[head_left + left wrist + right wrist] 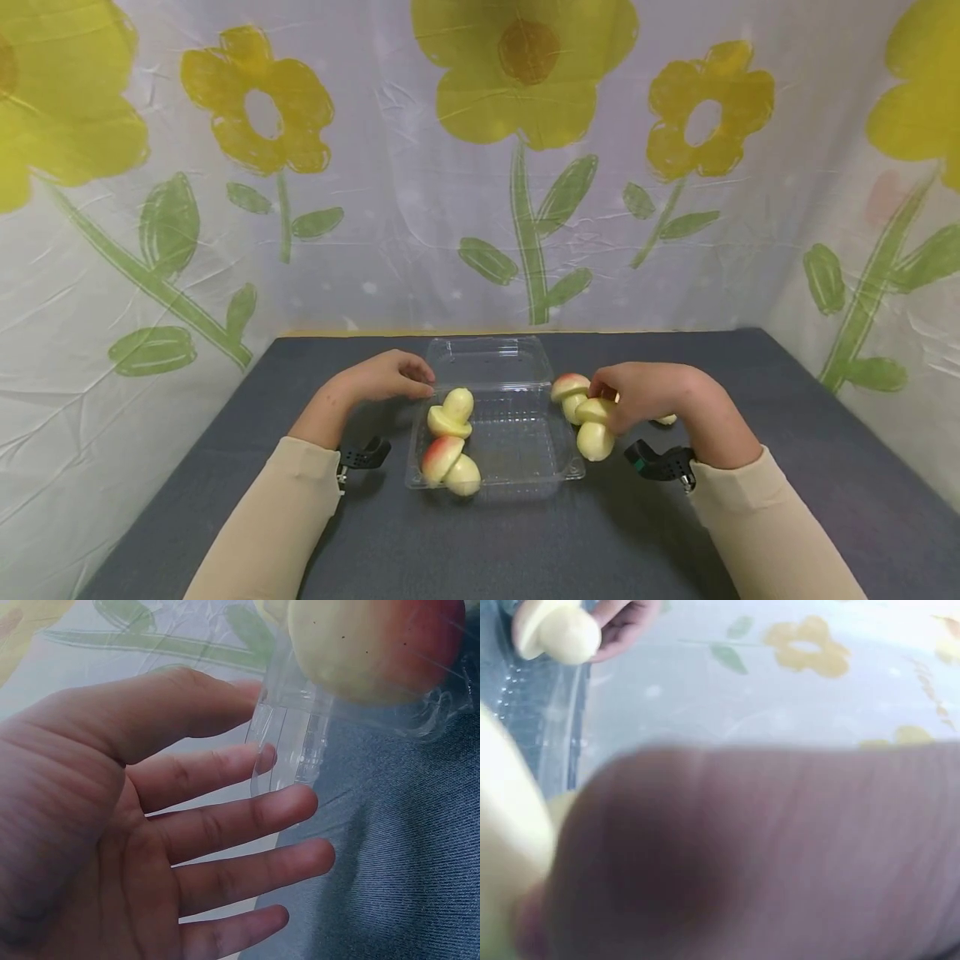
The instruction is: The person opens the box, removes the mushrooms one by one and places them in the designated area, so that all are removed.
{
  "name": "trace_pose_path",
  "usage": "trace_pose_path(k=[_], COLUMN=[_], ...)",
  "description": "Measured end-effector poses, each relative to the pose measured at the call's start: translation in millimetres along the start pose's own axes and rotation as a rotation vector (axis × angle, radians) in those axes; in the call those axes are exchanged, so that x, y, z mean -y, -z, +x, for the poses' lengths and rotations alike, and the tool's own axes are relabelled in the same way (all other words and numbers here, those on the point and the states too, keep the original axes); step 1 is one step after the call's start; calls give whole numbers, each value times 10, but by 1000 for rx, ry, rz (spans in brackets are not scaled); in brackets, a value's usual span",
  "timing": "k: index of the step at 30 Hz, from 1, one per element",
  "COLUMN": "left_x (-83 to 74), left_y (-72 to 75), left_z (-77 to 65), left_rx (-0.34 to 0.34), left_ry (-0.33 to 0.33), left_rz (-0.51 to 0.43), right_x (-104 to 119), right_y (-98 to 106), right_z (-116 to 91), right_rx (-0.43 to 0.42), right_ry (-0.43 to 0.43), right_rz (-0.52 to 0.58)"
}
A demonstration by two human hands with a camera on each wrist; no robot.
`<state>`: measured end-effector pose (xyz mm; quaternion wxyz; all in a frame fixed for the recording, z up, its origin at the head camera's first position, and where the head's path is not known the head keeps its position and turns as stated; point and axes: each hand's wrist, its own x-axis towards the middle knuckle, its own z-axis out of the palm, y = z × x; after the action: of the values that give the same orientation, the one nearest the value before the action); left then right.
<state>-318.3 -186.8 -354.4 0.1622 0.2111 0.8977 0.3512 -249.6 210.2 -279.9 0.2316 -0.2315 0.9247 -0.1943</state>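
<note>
My left hand [393, 375] is at the back left corner of a clear plastic clamshell box [517, 437]. Its thumb and index fingertips touch the rim, the other fingers stretched out. Two mushroom-shaped pieces with red-and-cream caps, a rear one [448, 412] and a front one [450, 465], lie along the box's left side. With my right hand [645, 396] I grip a third mushroom [595, 433] by its cap, stem toward me, at the box's right edge. Just behind it another mushroom [570, 392] leans at that edge. The thumb side fills much of the right wrist view.
The box's lid [489, 362] is folded back toward the rear of the dark cloth-covered table [517, 550]. Part of one more pale piece [664, 420] shows beneath my right hand. A curtain with yellow flowers [375, 242] hangs behind and at the sides.
</note>
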Motion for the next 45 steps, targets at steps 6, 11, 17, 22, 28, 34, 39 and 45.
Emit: trace_pose_path(k=[6, 11, 17, 22, 28, 34, 39, 45], left_x=[17, 31, 2, -19, -24, -14, -3, 5], left_y=[-2, -11, -17, -17, -4, 0, -9, -4], left_z=[-11, -5, -19, -21, -14, -15, -11, -15], left_rx=[-3, 2, 5, 7, 12, 4, 6, 3], left_ry=[12, 6, 3, 3, 7, 0, -5, -6], left_rz=[5, 7, 10, 7, 5, -6, -6, -7], right_x=[36, 88, 118, 134, 155, 193, 208, 194], right_y=[-98, -193, -282, -303, -289, -305, -318, -319], right_z=[108, 182, 232, 255, 261, 300, 317, 318], right_rx=[-2, 7, 24, 45, 27, 2, -25, -47], right_ry=[-49, -90, -104, -124, -140, -135, -150, -138], right_rz=[-85, -225, -291, -244, -272, -355, -388, -371])
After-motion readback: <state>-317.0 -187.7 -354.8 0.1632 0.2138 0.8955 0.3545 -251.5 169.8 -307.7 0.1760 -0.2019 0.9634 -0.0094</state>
